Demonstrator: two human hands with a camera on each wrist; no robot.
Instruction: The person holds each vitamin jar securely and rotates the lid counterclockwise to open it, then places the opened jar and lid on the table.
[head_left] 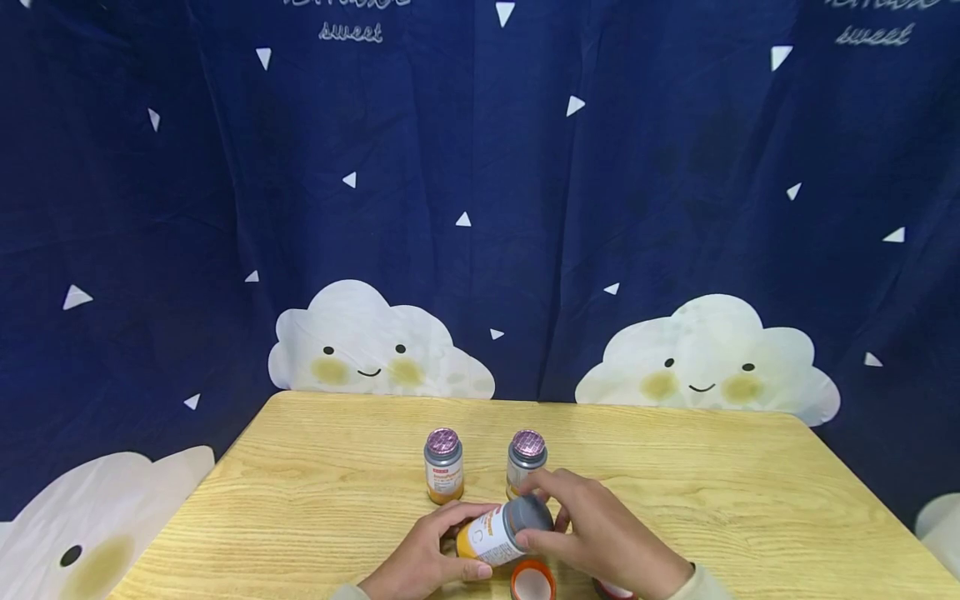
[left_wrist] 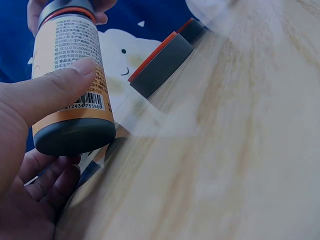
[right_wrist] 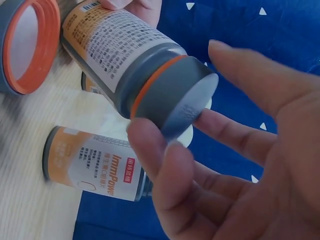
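My left hand (head_left: 427, 554) grips a grey-and-orange supplement bottle (head_left: 491, 536) round its body, tilted with the capped end up to the right. In the left wrist view, the thumb (left_wrist: 75, 75) presses on its printed label near the barcode. My right hand (head_left: 600, 529) curls its fingers round the grey bottle cap (right_wrist: 175, 97), which has an orange rim and sits on the bottle's neck. In the right wrist view, the thumb tip appears slightly apart from the cap, while another fingertip (right_wrist: 142, 132) touches its edge.
Two similar bottles stand behind the hands, a left one (head_left: 444, 471) and a right one (head_left: 525, 458), both uncapped with purple foil seals. A loose cap (head_left: 532, 581) lies open side up near the front; another cap (head_left: 617, 592) is partly hidden under my right wrist. The wooden table (head_left: 337, 450) meets a blue curtain.
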